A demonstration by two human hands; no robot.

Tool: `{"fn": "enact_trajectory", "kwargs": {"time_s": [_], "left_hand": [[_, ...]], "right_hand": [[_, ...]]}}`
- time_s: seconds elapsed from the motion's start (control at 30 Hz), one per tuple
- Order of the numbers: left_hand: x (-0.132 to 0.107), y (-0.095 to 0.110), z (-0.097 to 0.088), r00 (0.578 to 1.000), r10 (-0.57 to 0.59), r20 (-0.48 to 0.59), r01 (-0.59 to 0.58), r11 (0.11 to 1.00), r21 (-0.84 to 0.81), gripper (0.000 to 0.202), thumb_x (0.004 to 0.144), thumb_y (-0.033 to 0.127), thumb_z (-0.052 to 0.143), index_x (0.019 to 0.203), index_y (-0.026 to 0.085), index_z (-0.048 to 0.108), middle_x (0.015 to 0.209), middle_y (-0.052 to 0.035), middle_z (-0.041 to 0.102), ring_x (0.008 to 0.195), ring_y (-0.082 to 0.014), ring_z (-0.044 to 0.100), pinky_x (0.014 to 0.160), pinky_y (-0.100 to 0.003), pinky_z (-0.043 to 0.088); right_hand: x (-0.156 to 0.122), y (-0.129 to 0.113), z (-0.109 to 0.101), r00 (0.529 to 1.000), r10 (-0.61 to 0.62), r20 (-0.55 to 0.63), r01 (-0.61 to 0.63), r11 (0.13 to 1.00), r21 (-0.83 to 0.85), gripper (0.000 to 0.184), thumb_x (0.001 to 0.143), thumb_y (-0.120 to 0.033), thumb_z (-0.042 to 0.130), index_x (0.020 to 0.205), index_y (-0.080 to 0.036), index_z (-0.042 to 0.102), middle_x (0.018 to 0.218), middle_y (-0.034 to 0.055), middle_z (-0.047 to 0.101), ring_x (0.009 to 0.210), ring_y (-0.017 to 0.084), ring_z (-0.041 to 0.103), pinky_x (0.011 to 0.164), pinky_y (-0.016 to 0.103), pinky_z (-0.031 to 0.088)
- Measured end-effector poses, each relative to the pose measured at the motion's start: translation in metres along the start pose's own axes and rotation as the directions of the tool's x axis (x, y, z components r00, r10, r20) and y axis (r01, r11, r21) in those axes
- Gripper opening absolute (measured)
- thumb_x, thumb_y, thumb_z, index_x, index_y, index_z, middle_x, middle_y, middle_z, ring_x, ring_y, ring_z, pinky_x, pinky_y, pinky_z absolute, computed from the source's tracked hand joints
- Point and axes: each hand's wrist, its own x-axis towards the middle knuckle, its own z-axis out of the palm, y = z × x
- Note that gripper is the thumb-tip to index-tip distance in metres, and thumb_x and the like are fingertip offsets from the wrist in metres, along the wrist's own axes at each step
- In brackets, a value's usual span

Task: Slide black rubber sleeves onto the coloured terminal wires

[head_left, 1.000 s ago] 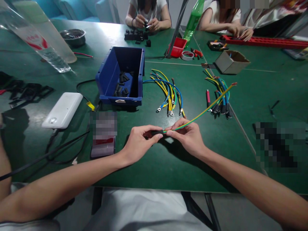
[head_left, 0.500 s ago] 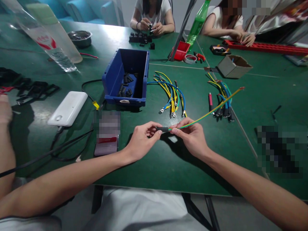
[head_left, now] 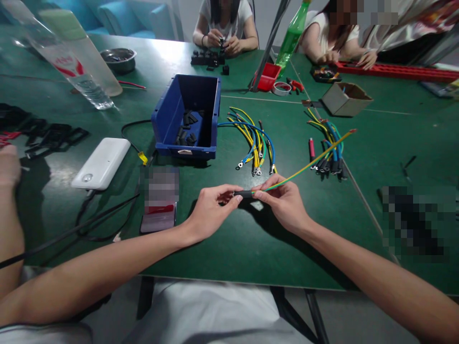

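Between the fingertips of my left hand is the left end of a short black sleeve, with a bit of metal showing at its tip. My right hand pinches a yellow-green wire where it enters the sleeve. The wire's bare copper end points up to the right. Just beyond my hands lies a bunch of yellow, blue and green wires with ring terminals. Farther right, a second bundle of wires has black sleeves on its near ends.
A blue bin holds loose black sleeves. At left are a white power bank, a cable, a phone and tilted bottles. A red marker, small carton and red cup stand beyond. Co-workers' hands are at the far side and left edge.
My hands keep their hold on the sleeve and wire. The wire's free end has shifted slightly left with the view. At the far right, a co-worker's hands have moved apart.
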Motion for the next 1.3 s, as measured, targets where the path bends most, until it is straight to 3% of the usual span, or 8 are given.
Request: {"fn": "enact_trajectory", "kwargs": {"time_s": [1.3], "left_hand": [[-0.0010, 0.0021, -0.0002, 1.000, 0.022, 0.005, -0.022, 0.996, 0.090, 0.023, 0.085, 0.033, 0.063, 0.101, 0.018, 0.072, 0.067, 0.0022, 0.058, 0.059, -0.0090, 0.047, 0.057, -0.022, 0.037]], "right_hand": [[-0.0003, -0.0021, 0.0034, 1.000, -0.014, -0.019, 0.013, 0.998, -0.059, 0.028, 0.061, -0.025, 0.086, 0.069, -0.019, 0.060, 0.076, 0.0013, 0.072, 0.069, 0.014, 0.068, 0.067, 0.027, 0.056]]}}
